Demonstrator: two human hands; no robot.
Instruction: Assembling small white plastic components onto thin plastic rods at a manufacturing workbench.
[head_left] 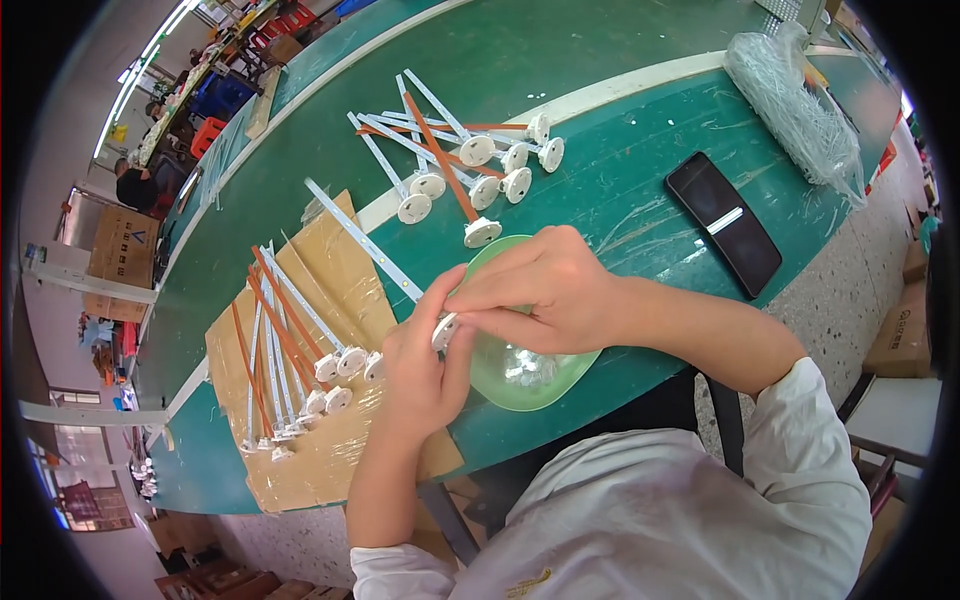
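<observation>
Head view: left hand point(425, 375) had fingers clamped on the white disc point(443, 333) of a light strip point(366, 247), beside a green bowl point(540, 398). Right hand's point(565, 290) fingers bunched at the disc; could not tell whether they gripped it. More strips point(441, 155) lay on bench point(620, 180).

Strips point(440, 158), cardboard point(362, 305), bowl point(540, 388), phone point(724, 225) on table point(630, 160)

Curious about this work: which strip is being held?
The white strip in the left hand, the right hand at its round base; the other strips lie in bunches.
</observation>
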